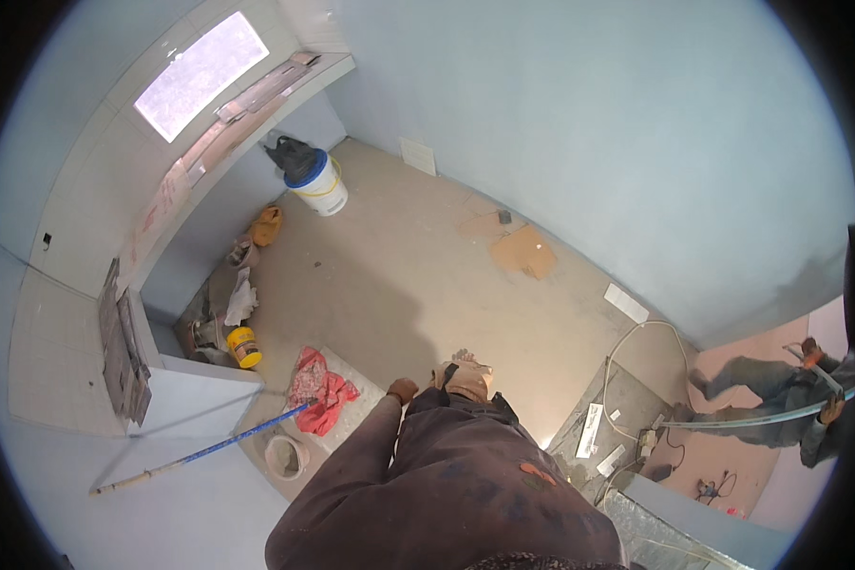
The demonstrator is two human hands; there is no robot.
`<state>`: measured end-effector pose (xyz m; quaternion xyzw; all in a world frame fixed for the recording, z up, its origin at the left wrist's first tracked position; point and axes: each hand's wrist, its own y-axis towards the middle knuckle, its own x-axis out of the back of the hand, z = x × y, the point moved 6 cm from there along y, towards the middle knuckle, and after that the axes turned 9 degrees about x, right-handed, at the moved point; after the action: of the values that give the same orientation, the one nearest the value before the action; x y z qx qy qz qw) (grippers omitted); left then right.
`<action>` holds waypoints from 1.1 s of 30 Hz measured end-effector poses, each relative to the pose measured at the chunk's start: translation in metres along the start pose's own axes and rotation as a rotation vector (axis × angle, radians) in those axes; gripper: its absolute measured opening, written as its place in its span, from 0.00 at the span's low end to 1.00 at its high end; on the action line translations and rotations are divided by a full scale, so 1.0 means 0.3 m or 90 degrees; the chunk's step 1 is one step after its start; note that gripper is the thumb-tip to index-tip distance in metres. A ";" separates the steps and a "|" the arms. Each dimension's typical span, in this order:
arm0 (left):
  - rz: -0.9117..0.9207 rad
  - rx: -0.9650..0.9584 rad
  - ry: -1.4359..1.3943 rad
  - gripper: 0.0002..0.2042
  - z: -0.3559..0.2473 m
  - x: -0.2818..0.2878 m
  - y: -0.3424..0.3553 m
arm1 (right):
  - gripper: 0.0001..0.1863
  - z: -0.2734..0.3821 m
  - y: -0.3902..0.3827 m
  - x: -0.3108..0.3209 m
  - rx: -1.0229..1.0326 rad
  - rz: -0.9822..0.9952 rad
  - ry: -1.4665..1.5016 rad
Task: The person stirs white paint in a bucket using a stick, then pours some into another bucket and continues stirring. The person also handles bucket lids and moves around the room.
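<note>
My left hand [404, 389] hangs beside my body at the end of a dark brown sleeve. Its fingers look curled in, and nothing shows sticking out of them. Nearest to it on the left, a crumpled red and white sack [325, 394] lies on a pale slab [356, 407], apart from the hand. A blue-and-white pole [223, 443] reaches from the left wall to the sack. My right hand does not show; my brown top fills the lower middle. A beige shape [470, 380] beyond its front edge is too unclear to name.
A white bucket [325, 195] with a black bag on it, a yellow tub [244, 349] and a pale bucket [285, 458] stand left. Cardboard [524, 252] lies ahead. At right, a person [779, 380] holds a long pale strip near a loose hose [606, 380] and tile pieces.
</note>
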<state>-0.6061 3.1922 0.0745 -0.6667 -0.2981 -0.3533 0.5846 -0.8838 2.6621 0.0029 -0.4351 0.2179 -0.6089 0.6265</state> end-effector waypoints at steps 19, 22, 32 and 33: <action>0.208 -0.396 0.328 0.10 -0.108 0.351 0.632 | 0.28 0.987 -0.260 -0.334 0.206 -0.562 0.157; 0.218 -0.449 0.480 0.11 -0.107 0.379 0.705 | 0.28 0.772 -0.365 -0.566 0.124 -0.612 0.195; 0.305 -0.116 -0.352 0.19 -0.431 0.445 0.886 | 0.10 0.054 -0.532 -1.636 -0.641 -0.331 0.455; 0.336 -0.112 -0.375 0.18 -0.473 0.410 0.844 | 0.09 0.061 -0.490 -1.647 -0.590 -0.328 0.548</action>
<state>-0.3479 3.0147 0.0407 -0.8404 -0.2401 -0.0090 0.4858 -1.0343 3.1555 0.0047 -0.4158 0.5751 -0.7013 0.0680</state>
